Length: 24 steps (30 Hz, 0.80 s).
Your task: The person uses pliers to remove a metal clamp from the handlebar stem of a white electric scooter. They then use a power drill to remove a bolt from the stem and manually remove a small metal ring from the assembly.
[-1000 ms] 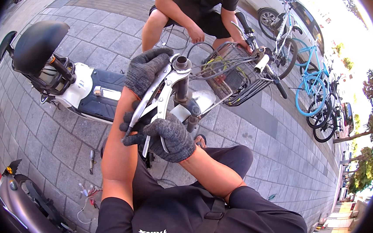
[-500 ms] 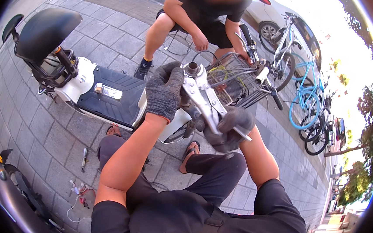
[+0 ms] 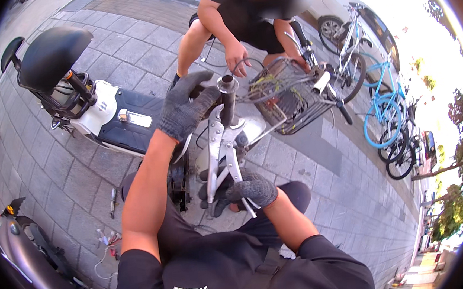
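Observation:
In my right hand (image 3: 249, 191), grey-gloved, is a pair of silver locking pliers (image 3: 215, 146), gripped by its spread handles. Their jaws stand apart, just below and beside the upright metal steering tube (image 3: 228, 98), and do not clasp its top. A ring or nut (image 3: 227, 84) sits around the tube's upper end. My left hand (image 3: 184, 105), also gloved, is left of the tube with thumb and fingers apart and nothing between them. Whether its fingertips touch the tube I cannot tell. The tube belongs to the white electric scooter (image 3: 98, 109) in front of me.
Across from me a person (image 3: 233, 30) crouches, a hand near the handlebar and wire basket (image 3: 281, 89). A small metal piece (image 3: 134, 118) lies on the scooter's deck. Loose wires (image 3: 109, 246) and a tool (image 3: 113, 202) lie on the paving; bicycles (image 3: 384, 116) stand at right.
The pliers have come off the tube's top ring and moved down and left with my right hand. My left hand has shifted left and opened away from the tube's top.

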Each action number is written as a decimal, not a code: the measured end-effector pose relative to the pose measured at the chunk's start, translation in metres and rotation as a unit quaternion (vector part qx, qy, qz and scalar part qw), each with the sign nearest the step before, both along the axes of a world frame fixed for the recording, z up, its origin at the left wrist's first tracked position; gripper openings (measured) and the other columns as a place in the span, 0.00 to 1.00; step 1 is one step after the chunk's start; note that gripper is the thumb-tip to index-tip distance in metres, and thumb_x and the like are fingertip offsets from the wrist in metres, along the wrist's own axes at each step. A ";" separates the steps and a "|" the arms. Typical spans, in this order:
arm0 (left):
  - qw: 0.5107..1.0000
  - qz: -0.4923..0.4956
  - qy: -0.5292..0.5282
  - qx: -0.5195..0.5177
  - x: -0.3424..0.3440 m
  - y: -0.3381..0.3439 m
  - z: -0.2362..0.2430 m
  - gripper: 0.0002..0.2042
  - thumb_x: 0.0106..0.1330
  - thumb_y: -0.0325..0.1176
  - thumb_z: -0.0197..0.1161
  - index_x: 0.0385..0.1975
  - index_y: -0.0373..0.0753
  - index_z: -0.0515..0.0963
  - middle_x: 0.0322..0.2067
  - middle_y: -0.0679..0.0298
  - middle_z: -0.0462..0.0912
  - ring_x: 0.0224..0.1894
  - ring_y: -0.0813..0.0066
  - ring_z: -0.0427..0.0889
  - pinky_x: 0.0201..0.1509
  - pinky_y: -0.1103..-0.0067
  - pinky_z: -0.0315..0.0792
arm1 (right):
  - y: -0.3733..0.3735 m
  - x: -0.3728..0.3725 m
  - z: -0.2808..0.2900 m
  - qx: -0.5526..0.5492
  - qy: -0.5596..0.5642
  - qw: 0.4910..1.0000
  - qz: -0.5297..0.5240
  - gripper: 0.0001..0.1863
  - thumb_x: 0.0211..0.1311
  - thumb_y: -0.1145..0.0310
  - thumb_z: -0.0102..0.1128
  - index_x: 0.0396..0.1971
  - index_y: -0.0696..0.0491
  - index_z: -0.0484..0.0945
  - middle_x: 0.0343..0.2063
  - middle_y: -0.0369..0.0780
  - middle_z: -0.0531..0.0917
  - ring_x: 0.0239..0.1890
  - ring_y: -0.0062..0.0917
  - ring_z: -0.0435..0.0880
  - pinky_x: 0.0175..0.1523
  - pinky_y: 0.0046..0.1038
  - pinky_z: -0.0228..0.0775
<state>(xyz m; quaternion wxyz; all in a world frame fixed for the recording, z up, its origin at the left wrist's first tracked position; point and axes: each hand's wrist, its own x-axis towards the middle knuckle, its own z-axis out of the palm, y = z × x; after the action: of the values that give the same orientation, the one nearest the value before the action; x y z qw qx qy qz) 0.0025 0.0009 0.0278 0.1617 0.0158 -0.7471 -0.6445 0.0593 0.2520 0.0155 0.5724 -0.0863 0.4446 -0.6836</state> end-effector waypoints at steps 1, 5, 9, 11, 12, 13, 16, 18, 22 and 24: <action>0.991 -0.007 0.110 -0.076 -0.009 -0.003 -0.010 0.21 0.74 0.35 0.67 0.64 0.38 0.77 0.45 0.64 0.87 0.45 0.81 0.82 0.50 0.79 0.79 | 0.013 0.001 -0.016 0.010 0.036 0.999 0.013 0.38 0.55 0.71 0.70 0.68 0.61 0.70 0.54 0.50 0.86 0.46 0.32 0.90 0.35 0.21 0.79; 0.973 -0.202 -0.018 0.112 -0.020 0.005 0.011 0.23 0.74 0.40 0.67 0.65 0.38 0.76 0.45 0.66 0.87 0.45 0.80 0.82 0.51 0.79 0.78 | 0.045 0.021 -0.047 0.010 0.054 0.998 0.005 0.32 0.55 0.77 0.66 0.63 0.61 0.75 0.49 0.47 0.88 0.50 0.33 0.89 0.44 0.30 0.83; 0.976 -0.209 0.021 0.066 -0.034 0.003 0.003 0.22 0.76 0.44 0.64 0.62 0.37 0.78 0.45 0.64 0.87 0.46 0.79 0.83 0.52 0.78 0.78 | 0.077 0.032 -0.065 0.096 0.177 0.979 0.032 0.21 0.58 0.78 0.65 0.54 0.60 0.82 0.50 0.47 0.87 0.52 0.32 0.87 0.56 0.36 0.81; 0.989 -0.140 0.042 0.017 -0.030 0.008 -0.005 0.22 0.76 0.45 0.64 0.61 0.36 0.79 0.46 0.63 0.87 0.46 0.78 0.83 0.53 0.77 0.78 | 0.089 0.035 -0.088 0.132 0.165 0.977 0.034 0.18 0.61 0.75 0.65 0.52 0.57 0.84 0.49 0.47 0.87 0.52 0.33 0.87 0.57 0.36 0.79; 0.993 -0.106 0.053 -0.006 -0.027 0.015 -0.004 0.22 0.76 0.45 0.64 0.60 0.36 0.80 0.46 0.62 0.88 0.45 0.78 0.83 0.53 0.77 0.78 | 0.098 0.039 -0.102 0.133 0.138 0.981 0.021 0.17 0.61 0.75 0.64 0.51 0.56 0.85 0.48 0.47 0.87 0.52 0.33 0.86 0.58 0.36 0.78; 0.994 -0.092 0.065 0.006 -0.026 0.021 -0.001 0.21 0.75 0.45 0.67 0.58 0.35 0.80 0.45 0.62 0.88 0.45 0.77 0.83 0.54 0.76 0.78 | 0.103 0.042 -0.114 0.133 0.110 0.985 0.008 0.15 0.62 0.74 0.64 0.49 0.55 0.86 0.47 0.46 0.87 0.52 0.34 0.86 0.59 0.36 0.77; 0.996 0.029 0.080 -0.020 -0.030 0.040 -0.019 0.22 0.72 0.44 0.70 0.57 0.34 0.80 0.43 0.61 0.88 0.43 0.77 0.84 0.51 0.76 0.79 | 0.103 0.049 -0.137 0.251 0.239 0.937 0.036 0.11 0.64 0.74 0.61 0.44 0.57 0.87 0.45 0.47 0.87 0.48 0.36 0.87 0.54 0.34 0.80; 0.991 0.118 0.062 0.028 -0.028 0.062 -0.012 0.24 0.67 0.45 0.75 0.54 0.33 0.80 0.40 0.60 0.87 0.38 0.76 0.84 0.46 0.76 0.80 | 0.106 0.049 -0.177 0.265 0.218 0.938 0.054 0.10 0.65 0.71 0.62 0.42 0.58 0.86 0.44 0.44 0.88 0.42 0.33 0.90 0.47 0.31 0.84; 0.987 0.141 0.075 -0.023 -0.034 0.062 -0.017 0.25 0.66 0.47 0.75 0.52 0.33 0.80 0.39 0.61 0.86 0.38 0.76 0.83 0.45 0.78 0.79 | 0.106 0.048 -0.230 0.289 0.304 0.893 0.165 0.12 0.67 0.68 0.61 0.42 0.62 0.84 0.36 0.49 0.89 0.36 0.38 0.92 0.41 0.37 0.87; 0.998 0.049 0.038 -0.004 -0.032 0.048 -0.014 0.24 0.68 0.48 0.74 0.52 0.34 0.80 0.40 0.61 0.86 0.38 0.77 0.83 0.45 0.78 0.79 | 0.097 0.059 -0.241 0.335 0.185 0.917 0.116 0.13 0.68 0.69 0.57 0.43 0.63 0.83 0.36 0.52 0.90 0.35 0.40 0.92 0.40 0.39 0.88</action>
<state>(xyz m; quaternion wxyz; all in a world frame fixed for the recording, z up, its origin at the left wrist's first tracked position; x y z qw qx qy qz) -0.0295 0.0488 0.0136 0.2216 0.0274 -0.7413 -0.6330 0.1185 0.3486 -0.2251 0.5506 -0.0650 0.7323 -0.3953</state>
